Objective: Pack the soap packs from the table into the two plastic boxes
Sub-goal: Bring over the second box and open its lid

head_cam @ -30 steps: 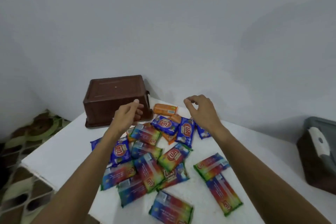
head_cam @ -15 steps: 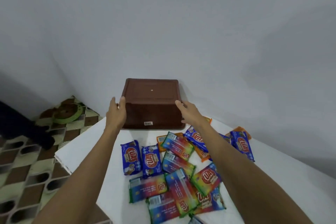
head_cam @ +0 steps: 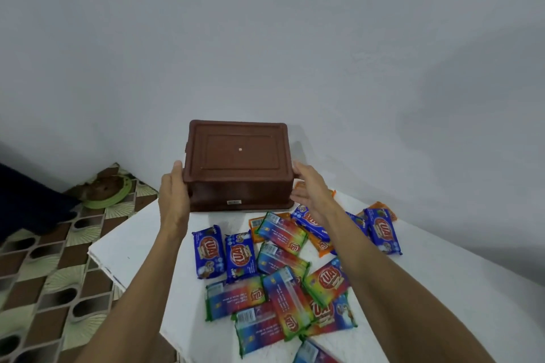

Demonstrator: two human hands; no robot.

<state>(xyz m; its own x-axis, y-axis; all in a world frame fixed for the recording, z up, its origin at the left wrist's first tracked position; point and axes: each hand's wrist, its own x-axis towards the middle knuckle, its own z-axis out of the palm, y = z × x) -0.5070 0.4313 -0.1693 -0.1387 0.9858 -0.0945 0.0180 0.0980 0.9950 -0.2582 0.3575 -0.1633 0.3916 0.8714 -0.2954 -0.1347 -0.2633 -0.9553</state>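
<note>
A brown plastic box [head_cam: 236, 156] stands upside down at the far end of the white table [head_cam: 132, 244], tipped so its underside faces me. My left hand [head_cam: 174, 194] grips its left side with the thumb up along the edge. Opposite it, my right hand [head_cam: 309, 188] grips the right side, thumb on the upper corner. Several soap packs lie loose in front of the box: blue ones [head_cam: 208, 250], rainbow ones [head_cam: 281, 233] and orange ones [head_cam: 321, 244]. My right forearm covers some packs. Only one box is in view.
The table's left edge [head_cam: 97, 256] drops to a patterned tile floor [head_cam: 44, 289]. A green-rimmed round object [head_cam: 109, 188] lies on the floor in the corner, beside a dark shape [head_cam: 23, 194]. A plain grey wall stands close behind the box.
Both hands moved from above the packs to the box's two sides and took hold. The box has since tipped, showing more of its underside.
</note>
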